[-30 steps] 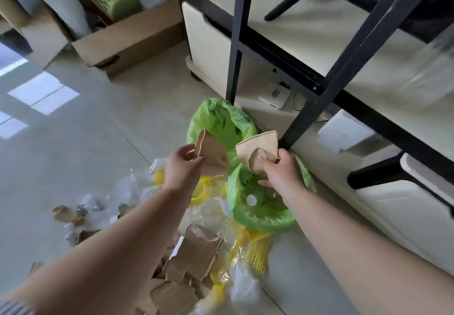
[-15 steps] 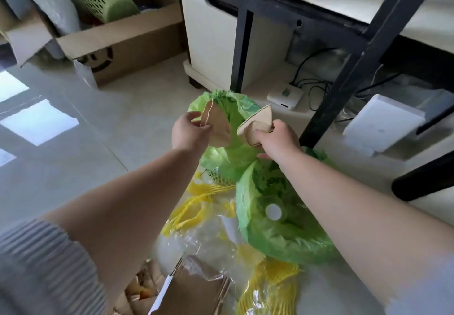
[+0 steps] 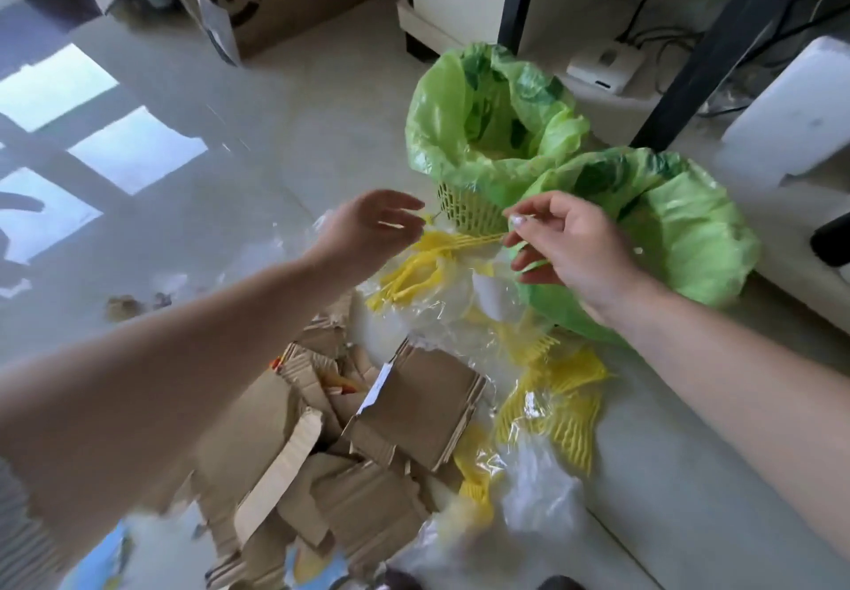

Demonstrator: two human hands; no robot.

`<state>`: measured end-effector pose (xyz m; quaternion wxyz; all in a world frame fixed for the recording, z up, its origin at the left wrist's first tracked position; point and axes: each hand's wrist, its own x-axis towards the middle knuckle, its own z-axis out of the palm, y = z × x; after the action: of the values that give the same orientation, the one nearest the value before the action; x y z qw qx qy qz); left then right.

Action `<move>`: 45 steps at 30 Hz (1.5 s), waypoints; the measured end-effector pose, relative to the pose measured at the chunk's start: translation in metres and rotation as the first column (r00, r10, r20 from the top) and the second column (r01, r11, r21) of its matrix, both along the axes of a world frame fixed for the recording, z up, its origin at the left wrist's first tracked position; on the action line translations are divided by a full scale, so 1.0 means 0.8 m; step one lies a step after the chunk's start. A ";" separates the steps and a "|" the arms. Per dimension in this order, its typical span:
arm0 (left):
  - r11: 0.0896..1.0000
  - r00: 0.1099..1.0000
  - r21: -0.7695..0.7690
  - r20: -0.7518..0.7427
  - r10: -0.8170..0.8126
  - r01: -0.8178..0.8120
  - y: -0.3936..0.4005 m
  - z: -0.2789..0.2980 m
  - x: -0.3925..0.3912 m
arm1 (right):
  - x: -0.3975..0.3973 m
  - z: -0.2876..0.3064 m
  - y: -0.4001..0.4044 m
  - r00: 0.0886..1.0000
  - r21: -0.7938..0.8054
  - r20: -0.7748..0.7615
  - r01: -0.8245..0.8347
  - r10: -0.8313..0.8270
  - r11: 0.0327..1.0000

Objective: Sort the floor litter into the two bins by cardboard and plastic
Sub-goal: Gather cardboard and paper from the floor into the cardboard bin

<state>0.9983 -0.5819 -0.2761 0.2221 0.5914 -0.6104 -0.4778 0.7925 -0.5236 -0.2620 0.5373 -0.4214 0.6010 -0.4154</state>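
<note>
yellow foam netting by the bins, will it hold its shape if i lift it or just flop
Probably flop: the yellow foam netting lies crumpled and stretched flat on the floor. It looks open-meshed and thin, so likely very light. Clear plastic film overlaps it, so some may snag and come up too.

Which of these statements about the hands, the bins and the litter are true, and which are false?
1. Both hands hold cardboard pieces. False: the left hand and right hand hold no cardboard.
2. Two bins carry green liners. True.
3. Cardboard scraps lie on the floor. True.
4. The yellow netting is inside a bin. False: it lies on the floor.
</note>
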 end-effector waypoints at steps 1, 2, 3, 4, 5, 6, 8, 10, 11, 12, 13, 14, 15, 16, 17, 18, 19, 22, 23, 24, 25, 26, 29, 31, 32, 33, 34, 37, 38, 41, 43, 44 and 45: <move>1.000 1.000 0.025 0.027 0.000 -0.001 0.012 -0.016 0.014 | 0.007 -0.012 0.013 0.998 0.038 0.000 -0.065 0.065 0.997; 0.998 0.999 0.057 0.046 0.014 -0.016 0.024 -0.031 0.027 | 0.014 -0.026 0.026 0.990 0.093 0.005 -0.139 0.139 0.986; 0.995 0.997 0.091 0.074 0.026 -0.033 0.035 -0.047 0.039 | 0.020 -0.039 0.039 0.975 0.164 0.012 -0.221 0.222 0.962; 0.991 0.994 0.124 0.107 0.030 -0.044 0.047 -0.060 0.050 | 0.027 -0.052 0.051 0.948 0.246 0.014 -0.311 0.318 0.918; 0.987 0.989 0.155 0.149 0.025 -0.048 0.058 -0.072 0.059 | 0.035 -0.064 0.061 0.905 0.340 0.004 -0.402 0.426 0.850; 0.981 0.981 0.184 0.192 0.017 -0.053 0.071 -0.084 0.069 | 0.042 -0.077 0.069 0.846 0.434 -0.020 -0.473 0.533 0.767; 0.971 0.963 0.228 0.269 0.014 -0.078 0.094 -0.107 0.082 | 0.055 -0.104 0.076 0.729 0.562 -0.107 -0.517 0.676 0.646; 0.964 0.942 0.251 0.336 -0.006 -0.083 0.111 -0.134 0.089 | 0.066 -0.135 0.072 0.639 0.594 -0.254 -0.489 0.726 0.639; 0.961 0.928 0.265 0.372 -0.030 -0.075 0.116 -0.147 0.089 | 0.071 -0.151 0.068 0.589 0.594 -0.338 -0.472 0.734 0.652; 0.958 0.912 0.280 0.406 -0.061 -0.061 0.121 -0.160 0.087 | 0.075 -0.167 0.064 0.544 0.586 -0.411 -0.457 0.731 0.669; 0.954 0.894 0.296 0.437 -0.099 -0.038 0.125 -0.173 0.085 | 0.079 -0.182 0.060 0.509 0.573 -0.466 -0.449 0.723 0.685; 0.951 0.873 0.308 0.466 -0.146 -0.005 0.129 -0.184 0.082 | 0.082 -0.195 0.056 0.483 0.559 -0.507 -0.446 0.714 0.699; 0.949 0.845 0.314 0.497 -0.198 0.037 0.133 -0.194 0.079 | 0.085 -0.208 0.053 0.462 0.548 -0.536 -0.446 0.706 0.708; 0.945 0.811 0.316 0.529 -0.251 0.087 0.136 -0.203 0.076 | 0.087 -0.220 0.051 0.450 0.541 -0.555 -0.444 0.699 0.715; 0.940 0.777 0.316 0.556 -0.295 0.131 0.138 -0.209 0.074 | 0.090 -0.231 0.051 0.453 0.540 -0.562 -0.433 0.692 0.722; 0.936 0.750 0.309 0.576 -0.324 0.167 0.139 -0.214 0.073 | 0.092 -0.240 0.051 0.465 0.540 -0.568 -0.413 0.680 0.733; 0.933 0.732 0.302 0.589 -0.342 0.193 0.140 -0.219 0.072 | 0.095 -0.247 0.053 0.472 0.541 -0.577 -0.390 0.666 0.745; 0.939 0.728 0.270 0.597 -0.337 0.213 0.138 -0.224 0.077 | 0.102 -0.258 0.058 0.525 0.491 -0.613 -0.332 0.591 0.805; 0.950 0.756 0.247 0.581 -0.302 0.190 0.138 -0.222 0.079 | 0.102 -0.255 0.058 0.565 0.460 -0.604 -0.328 0.562 0.825; 0.964 0.793 0.217 0.556 -0.250 0.152 0.138 -0.219 0.082 | 0.101 -0.250 0.056 0.602 0.427 -0.590 -0.333 0.538 0.841; 0.978 0.828 0.179 0.528 -0.190 0.110 0.138 -0.216 0.085 | 0.100 -0.242 0.055 0.635 0.400 -0.571 -0.338 0.521 0.852; 0.987 0.856 0.142 0.498 -0.137 0.076 0.140 -0.211 0.089 | 0.099 -0.232 0.053 0.667 0.374 -0.551 -0.340 0.501 0.863; 0.998 0.916 0.062 0.398 -0.044 0.021 0.147 -0.189 0.108 | 0.100 -0.195 0.056 0.733 0.291 -0.519 -0.333 0.440 0.897; 0.998 0.940 0.031 0.339 0.037 -0.050 0.151 -0.164 0.131 | 0.104 -0.179 0.063 0.779 0.261 -0.487 -0.302 0.395 0.917; 0.993 0.947 0.033 0.307 0.095 -0.111 0.154 -0.153 0.148 | 0.107 -0.173 0.069 0.802 0.274 -0.459 -0.281 0.382 0.920; 0.983 0.948 0.046 0.274 0.159 -0.179 0.158 -0.142 0.166 | 0.111 -0.168 0.076 0.810 0.309 -0.436 -0.275 0.393 0.910; 0.966 0.942 0.067 0.249 0.226 -0.250 0.164 -0.134 0.189 | 0.116 -0.164 0.085 0.790 0.357 -0.430 -0.295 0.436 0.886; 0.898 0.897 0.108 0.177 0.405 -0.427 0.179 -0.123 0.253 | 0.138 -0.159 0.118 0.616 0.498 -0.438 -0.440 0.654 0.748; 0.877 0.879 0.120 0.176 0.443 -0.466 0.182 -0.122 0.272 | 0.148 -0.157 0.127 0.536 0.534 -0.433 -0.496 0.725 0.685; 0.809 0.826 0.173 0.183 0.534 -0.562 0.183 -0.126 0.325 | 0.179 -0.151 0.149 0.267 0.631 -0.364 -0.634 0.892 0.447; 0.798 0.814 0.180 0.222 0.537 -0.576 0.181 -0.134 0.354 | 0.197 -0.153 0.163 0.081 0.663 -0.340 -0.686 0.937 0.300; 0.804 0.817 0.185 0.262 0.514 -0.566 0.180 -0.141 0.366 | 0.205 -0.159 0.169 0.004 0.656 -0.374 -0.705 0.927 0.268; 0.814 0.824 0.191 0.292 0.486 -0.548 0.179 -0.145 0.371 | 0.213 -0.168 0.175 -0.046 0.637 -0.425 -0.725 0.904 0.262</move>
<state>1.2953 -0.4385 -0.3924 0.1904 0.8112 -0.3766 -0.4047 0.9628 -0.3839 -0.3965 0.4156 -0.7565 0.4230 0.2758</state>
